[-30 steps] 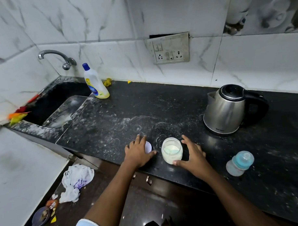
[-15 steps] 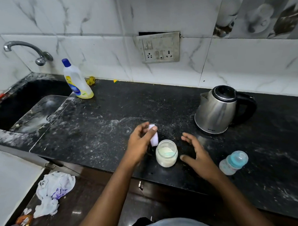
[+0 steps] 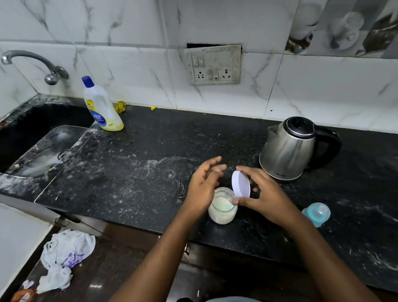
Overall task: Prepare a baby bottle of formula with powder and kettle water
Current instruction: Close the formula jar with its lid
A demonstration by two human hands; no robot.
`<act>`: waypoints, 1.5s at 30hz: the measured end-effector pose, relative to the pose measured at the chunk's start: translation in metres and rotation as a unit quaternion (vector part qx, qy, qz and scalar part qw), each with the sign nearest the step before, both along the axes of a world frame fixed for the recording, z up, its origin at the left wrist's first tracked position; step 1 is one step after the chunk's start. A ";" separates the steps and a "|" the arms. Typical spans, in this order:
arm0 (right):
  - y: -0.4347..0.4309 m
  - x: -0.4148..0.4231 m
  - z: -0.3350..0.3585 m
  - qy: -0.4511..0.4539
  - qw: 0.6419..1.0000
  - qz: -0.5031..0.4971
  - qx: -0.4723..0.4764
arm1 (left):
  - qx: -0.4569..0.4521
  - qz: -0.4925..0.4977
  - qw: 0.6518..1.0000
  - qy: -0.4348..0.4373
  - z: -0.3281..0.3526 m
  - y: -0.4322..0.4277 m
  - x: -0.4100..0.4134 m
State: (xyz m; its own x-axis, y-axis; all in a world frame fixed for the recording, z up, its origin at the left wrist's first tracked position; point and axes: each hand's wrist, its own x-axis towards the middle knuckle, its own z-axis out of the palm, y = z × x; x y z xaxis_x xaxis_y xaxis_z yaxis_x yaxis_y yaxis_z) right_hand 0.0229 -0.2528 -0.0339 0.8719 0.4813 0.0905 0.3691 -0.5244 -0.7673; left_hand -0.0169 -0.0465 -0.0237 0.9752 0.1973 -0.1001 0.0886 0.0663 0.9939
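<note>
An open glass jar of pale formula powder (image 3: pixel 222 210) stands near the front edge of the black counter (image 3: pixel 135 175). My right hand (image 3: pixel 262 193) pinches the jar's white round lid (image 3: pixel 241 184) on edge, just above and right of the jar mouth. My left hand (image 3: pixel 205 184) hovers over the jar's left side with relaxed, slightly curled fingers and holds nothing. A steel electric kettle (image 3: pixel 290 148) with a black handle stands behind my right hand. The baby bottle (image 3: pixel 317 213), with a teal collar and clear cap, sits to the right of my right wrist.
A sink (image 3: pixel 33 143) with a tap (image 3: pixel 32 64) lies at the far left. A dish-liquid bottle (image 3: pixel 101 106) stands by the sink. A wall socket plate (image 3: pixel 214 65) is above the counter. A crumpled white cloth (image 3: pixel 64 257) lies on the floor below.
The white lid has passed from my left hand to my right hand. My left hand let go of it and now hovers free above the jar.
</note>
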 end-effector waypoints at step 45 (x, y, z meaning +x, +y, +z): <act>0.046 -0.010 0.028 -0.027 0.930 0.137 -0.340 | 0.214 -0.112 0.970 0.026 -0.114 0.023 -0.024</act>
State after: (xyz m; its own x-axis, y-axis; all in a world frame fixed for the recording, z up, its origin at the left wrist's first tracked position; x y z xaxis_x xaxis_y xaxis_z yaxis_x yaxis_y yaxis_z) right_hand 0.0131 -0.2071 -0.0061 0.7114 0.6467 -0.2752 0.5887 -0.7622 -0.2691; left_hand -0.0410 -0.0237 -0.1373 0.9943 0.0157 -0.1056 0.1037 -0.3781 0.9199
